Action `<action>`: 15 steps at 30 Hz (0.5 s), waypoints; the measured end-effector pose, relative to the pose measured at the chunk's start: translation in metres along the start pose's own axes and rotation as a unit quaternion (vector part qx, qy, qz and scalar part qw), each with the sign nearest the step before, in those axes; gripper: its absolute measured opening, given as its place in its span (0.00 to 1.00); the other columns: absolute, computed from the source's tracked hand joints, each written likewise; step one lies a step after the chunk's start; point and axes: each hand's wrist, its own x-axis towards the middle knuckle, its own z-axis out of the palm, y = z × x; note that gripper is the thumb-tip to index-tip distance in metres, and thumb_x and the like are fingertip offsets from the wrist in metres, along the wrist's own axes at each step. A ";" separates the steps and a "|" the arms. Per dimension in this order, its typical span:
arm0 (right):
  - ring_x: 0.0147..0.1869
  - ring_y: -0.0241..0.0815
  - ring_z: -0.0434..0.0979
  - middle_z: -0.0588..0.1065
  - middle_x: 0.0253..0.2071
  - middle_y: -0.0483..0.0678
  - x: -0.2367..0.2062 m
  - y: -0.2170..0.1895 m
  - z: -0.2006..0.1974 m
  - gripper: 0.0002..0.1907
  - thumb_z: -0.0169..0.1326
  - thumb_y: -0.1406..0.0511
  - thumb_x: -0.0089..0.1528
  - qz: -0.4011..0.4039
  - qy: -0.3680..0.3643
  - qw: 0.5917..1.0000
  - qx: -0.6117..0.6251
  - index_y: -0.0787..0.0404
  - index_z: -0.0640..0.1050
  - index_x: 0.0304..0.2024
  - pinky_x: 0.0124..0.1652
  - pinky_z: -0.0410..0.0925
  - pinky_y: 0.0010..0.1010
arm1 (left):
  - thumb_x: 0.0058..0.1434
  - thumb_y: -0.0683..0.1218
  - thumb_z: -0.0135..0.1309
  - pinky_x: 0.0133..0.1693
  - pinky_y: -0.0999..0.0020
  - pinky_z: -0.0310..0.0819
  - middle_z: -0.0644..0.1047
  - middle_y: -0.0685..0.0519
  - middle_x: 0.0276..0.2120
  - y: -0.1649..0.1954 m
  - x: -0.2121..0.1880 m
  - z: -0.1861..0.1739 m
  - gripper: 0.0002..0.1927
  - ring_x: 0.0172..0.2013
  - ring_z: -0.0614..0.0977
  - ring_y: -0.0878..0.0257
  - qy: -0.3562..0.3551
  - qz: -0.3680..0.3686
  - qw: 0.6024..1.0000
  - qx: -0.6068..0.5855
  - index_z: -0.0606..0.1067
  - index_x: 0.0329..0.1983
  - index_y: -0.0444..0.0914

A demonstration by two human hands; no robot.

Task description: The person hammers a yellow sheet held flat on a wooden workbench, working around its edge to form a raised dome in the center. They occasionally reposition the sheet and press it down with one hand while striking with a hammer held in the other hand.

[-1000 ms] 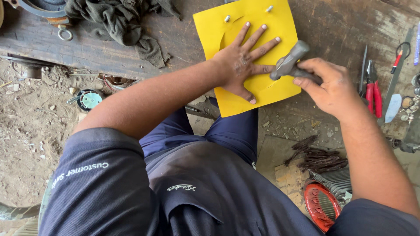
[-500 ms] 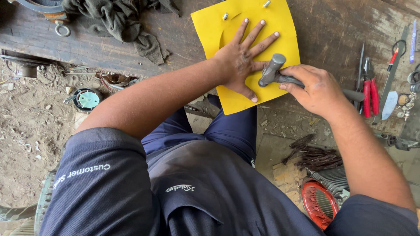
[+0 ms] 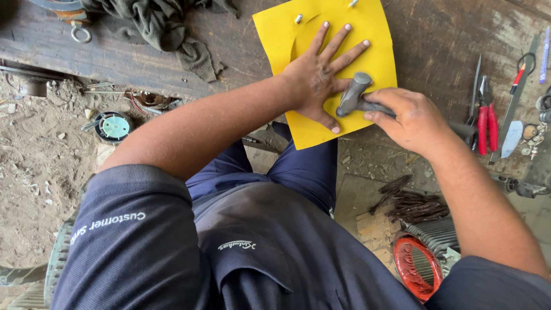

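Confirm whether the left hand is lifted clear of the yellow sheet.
No, the left hand lies flat, fingers spread, on the yellow sheet.

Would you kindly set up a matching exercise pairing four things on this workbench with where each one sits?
Things:
1. hammer
2. yellow sheet
3. red-handled pliers
4. dark cloth

Places:
A. lying on the bench, on the person's right
B. bunched at the far left of the bench
C. gripped in the right hand
D. pressed flat under the left hand

Pairs: 1-C, 2-D, 3-A, 4-B
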 end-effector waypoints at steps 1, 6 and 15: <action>0.49 0.56 0.82 0.80 0.49 0.54 0.000 0.000 0.000 0.16 0.62 0.61 0.64 0.007 0.000 1.000 -0.002 0.59 0.80 0.52 0.46 0.74 0.42 | 0.40 0.90 0.43 0.66 0.23 0.26 0.39 0.43 0.78 0.000 0.000 0.000 0.61 0.74 0.36 0.33 -0.005 -0.002 1.000 0.003 0.60 0.76 0.60; 0.49 0.56 0.82 0.80 0.49 0.54 0.000 -0.001 0.002 0.16 0.62 0.61 0.64 0.008 0.001 1.000 0.018 0.60 0.79 0.53 0.46 0.75 0.42 | 0.40 0.90 0.43 0.66 0.23 0.26 0.40 0.43 0.77 0.001 0.001 0.002 0.61 0.74 0.37 0.33 0.008 0.000 1.000 0.003 0.61 0.75 0.59; 0.49 0.57 0.82 0.81 0.48 0.55 -0.002 0.002 0.004 0.16 0.62 0.61 0.64 0.014 0.008 1.000 -0.004 0.60 0.80 0.51 0.45 0.75 0.42 | 0.40 0.90 0.45 0.66 0.24 0.26 0.40 0.42 0.78 0.000 0.000 0.002 0.60 0.74 0.37 0.32 -0.010 -0.003 1.000 0.005 0.63 0.74 0.58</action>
